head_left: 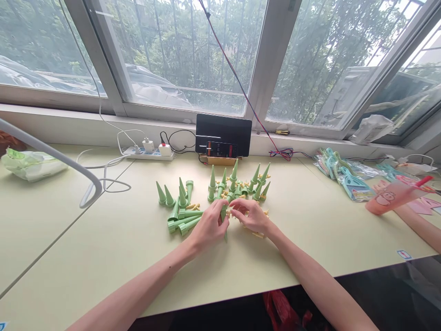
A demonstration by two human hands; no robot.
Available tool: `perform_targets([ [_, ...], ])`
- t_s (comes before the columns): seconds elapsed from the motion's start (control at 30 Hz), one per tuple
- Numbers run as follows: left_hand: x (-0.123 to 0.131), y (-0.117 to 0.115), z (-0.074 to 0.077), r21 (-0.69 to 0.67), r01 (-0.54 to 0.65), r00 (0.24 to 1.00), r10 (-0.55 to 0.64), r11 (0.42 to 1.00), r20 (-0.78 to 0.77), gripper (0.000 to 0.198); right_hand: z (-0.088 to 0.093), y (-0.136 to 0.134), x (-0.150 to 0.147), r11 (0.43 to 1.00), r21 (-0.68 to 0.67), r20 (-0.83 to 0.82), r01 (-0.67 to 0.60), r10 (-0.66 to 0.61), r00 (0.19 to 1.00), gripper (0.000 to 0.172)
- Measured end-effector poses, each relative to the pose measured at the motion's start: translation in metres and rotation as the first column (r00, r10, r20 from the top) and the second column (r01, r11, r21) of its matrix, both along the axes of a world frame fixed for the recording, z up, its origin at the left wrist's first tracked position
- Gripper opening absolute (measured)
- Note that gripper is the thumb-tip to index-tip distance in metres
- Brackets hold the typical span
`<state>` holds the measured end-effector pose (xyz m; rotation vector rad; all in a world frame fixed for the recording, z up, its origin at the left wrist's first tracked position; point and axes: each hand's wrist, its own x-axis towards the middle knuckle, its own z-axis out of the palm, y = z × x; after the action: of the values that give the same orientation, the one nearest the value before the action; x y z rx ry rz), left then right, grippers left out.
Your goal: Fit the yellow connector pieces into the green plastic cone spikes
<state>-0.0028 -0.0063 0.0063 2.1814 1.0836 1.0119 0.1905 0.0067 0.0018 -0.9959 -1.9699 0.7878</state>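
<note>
Head view: the left hand is closed around a green cone, tip pointing near, at the table's middle. The right hand touches the cone's top with curled fingertips; its grip cannot be told. Lying cones sit just left, yellow pieces just right, and upright cones stand farther off before a phone.
</note>
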Motion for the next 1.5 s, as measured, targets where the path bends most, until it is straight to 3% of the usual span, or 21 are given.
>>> perform_targets([
  [1.5, 0.0004, -0.0008, 0.0008, -0.025, 0.006, 1.000, -0.006, 1.000, 0.001, 0.023, -0.0023, 0.0009, -0.0006, 1.000, 0.031, 0.005, 0.002, -0.002, 1.000, 0.018],
])
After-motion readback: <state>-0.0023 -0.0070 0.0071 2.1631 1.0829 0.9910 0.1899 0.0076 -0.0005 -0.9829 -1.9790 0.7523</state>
